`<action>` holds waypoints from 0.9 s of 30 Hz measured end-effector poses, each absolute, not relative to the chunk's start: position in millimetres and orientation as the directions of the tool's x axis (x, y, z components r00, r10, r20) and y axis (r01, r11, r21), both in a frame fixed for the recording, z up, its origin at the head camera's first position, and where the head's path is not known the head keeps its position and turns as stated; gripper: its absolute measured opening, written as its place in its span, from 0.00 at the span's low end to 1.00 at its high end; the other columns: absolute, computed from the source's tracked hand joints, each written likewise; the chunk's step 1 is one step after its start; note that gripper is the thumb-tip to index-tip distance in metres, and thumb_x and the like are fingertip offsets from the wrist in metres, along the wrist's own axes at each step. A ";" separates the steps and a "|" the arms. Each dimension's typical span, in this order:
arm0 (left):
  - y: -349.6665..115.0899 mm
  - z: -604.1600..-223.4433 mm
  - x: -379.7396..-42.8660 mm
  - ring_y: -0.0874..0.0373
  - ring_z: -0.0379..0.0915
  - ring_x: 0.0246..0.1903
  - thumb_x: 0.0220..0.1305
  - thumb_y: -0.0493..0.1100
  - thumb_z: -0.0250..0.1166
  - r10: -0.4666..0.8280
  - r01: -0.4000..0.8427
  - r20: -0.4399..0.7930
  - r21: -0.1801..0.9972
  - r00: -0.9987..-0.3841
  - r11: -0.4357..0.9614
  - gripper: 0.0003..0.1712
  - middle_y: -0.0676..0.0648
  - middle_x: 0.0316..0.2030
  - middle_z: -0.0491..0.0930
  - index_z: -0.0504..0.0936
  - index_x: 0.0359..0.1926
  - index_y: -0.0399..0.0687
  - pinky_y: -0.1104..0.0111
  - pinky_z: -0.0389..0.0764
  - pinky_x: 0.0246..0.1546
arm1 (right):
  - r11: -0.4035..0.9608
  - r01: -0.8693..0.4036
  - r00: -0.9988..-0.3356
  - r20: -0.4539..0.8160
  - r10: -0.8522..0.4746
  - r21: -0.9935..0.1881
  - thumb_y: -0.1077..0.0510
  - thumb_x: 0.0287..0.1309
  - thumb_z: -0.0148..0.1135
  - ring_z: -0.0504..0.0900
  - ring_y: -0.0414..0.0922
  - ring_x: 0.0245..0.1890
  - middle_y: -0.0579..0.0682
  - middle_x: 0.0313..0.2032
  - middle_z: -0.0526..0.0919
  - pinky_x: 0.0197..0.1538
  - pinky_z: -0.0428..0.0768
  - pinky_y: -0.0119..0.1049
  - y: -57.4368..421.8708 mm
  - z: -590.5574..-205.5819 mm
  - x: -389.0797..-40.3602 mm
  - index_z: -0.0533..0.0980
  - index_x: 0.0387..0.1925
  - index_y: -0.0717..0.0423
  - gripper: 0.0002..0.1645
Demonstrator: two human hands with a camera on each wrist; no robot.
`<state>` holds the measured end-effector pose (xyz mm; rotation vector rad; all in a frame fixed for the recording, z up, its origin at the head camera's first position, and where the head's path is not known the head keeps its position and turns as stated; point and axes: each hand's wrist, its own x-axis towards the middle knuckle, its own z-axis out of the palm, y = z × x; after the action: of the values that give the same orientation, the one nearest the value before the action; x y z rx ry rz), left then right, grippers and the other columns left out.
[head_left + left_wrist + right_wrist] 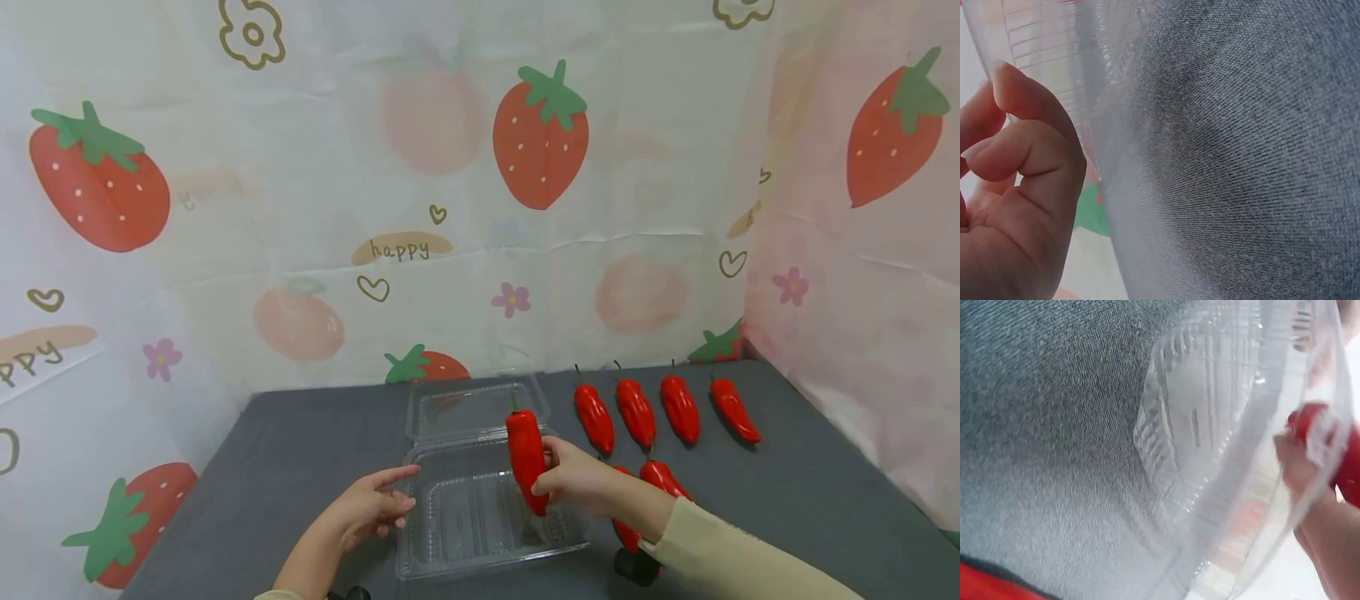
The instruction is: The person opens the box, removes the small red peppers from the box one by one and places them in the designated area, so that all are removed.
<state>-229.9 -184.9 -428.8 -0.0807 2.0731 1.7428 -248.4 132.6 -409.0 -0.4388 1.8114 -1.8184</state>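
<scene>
My right hand (573, 479) grips a red pepper (527, 458) between thumb and fingers, its green stem pointing up. The pepper overlaps the right part of a clear plastic container (457, 521). This container lies with its hinged lid (465, 408) folded back. Through the clear wall, the right wrist view shows the held pepper (1349, 465). At the container's left side is my left hand (371, 508), index finger stretched toward the rim and the other fingers loosely bent. Its fingertips overlap the clear wall in the left wrist view, with nothing held.
Several red peppers (679, 410) lie in a row at the back right of the grey cloth (315, 450). Two more peppers (663, 479) are partly hidden by the right arm. A fruit-printed curtain (480, 317) stands behind the table and along its sides.
</scene>
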 end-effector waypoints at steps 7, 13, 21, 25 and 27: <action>-184.6 -428.6 -229.4 0.64 0.71 0.21 0.67 0.31 0.60 0.216 -0.313 -0.356 0.927 -0.909 0.208 0.35 0.51 0.25 0.75 0.58 0.72 0.34 0.73 0.64 0.21 | 0.012 0.163 -0.809 -0.140 -0.571 -0.987 0.72 0.51 0.56 0.79 0.60 0.49 0.65 0.51 0.73 0.51 0.75 0.52 144.9 -403.6 -248.2 0.47 0.68 0.68 0.44; -187.3 -427.1 -231.7 0.65 0.71 0.21 0.67 0.31 0.59 0.233 -0.307 -0.354 0.927 -0.906 0.214 0.35 0.50 0.28 0.76 0.58 0.72 0.34 0.73 0.63 0.21 | 0.042 0.172 -0.837 -0.168 -0.520 -0.984 0.68 0.55 0.57 0.80 0.56 0.48 0.63 0.51 0.73 0.52 0.76 0.49 157.5 -395.9 -247.6 0.50 0.65 0.71 0.39; -190.3 -424.9 -233.7 0.64 0.72 0.21 0.66 0.32 0.60 0.229 -0.307 -0.361 0.921 -0.904 0.239 0.34 0.51 0.27 0.76 0.59 0.71 0.34 0.73 0.64 0.21 | 0.025 0.171 -0.854 -0.161 -0.494 -0.985 0.69 0.59 0.58 0.80 0.59 0.50 0.66 0.52 0.72 0.55 0.75 0.50 176.0 -392.0 -249.7 0.48 0.64 0.72 0.39; -190.4 -423.3 -234.4 0.64 0.72 0.21 0.67 0.31 0.60 0.236 -0.308 -0.364 0.920 -0.901 0.242 0.35 0.51 0.26 0.75 0.59 0.71 0.33 0.73 0.64 0.21 | 0.013 0.179 -0.852 -0.162 -0.497 -0.984 0.69 0.59 0.58 0.81 0.57 0.49 0.63 0.50 0.75 0.56 0.74 0.50 184.4 -390.8 -250.4 0.46 0.66 0.71 0.42; -190.5 -422.5 -234.4 0.64 0.72 0.21 0.66 0.31 0.60 0.244 -0.308 -0.365 0.920 -0.899 0.242 0.35 0.51 0.26 0.75 0.58 0.71 0.33 0.72 0.64 0.22 | 0.006 0.175 -0.854 -0.155 -0.497 -0.984 0.70 0.58 0.58 0.81 0.56 0.49 0.64 0.50 0.76 0.56 0.74 0.52 187.8 -389.4 -250.3 0.44 0.68 0.69 0.43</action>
<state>-234.4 -190.5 -422.5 -0.0585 2.0851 1.6978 -250.3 187.8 -389.4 -0.3297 1.8227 -1.8988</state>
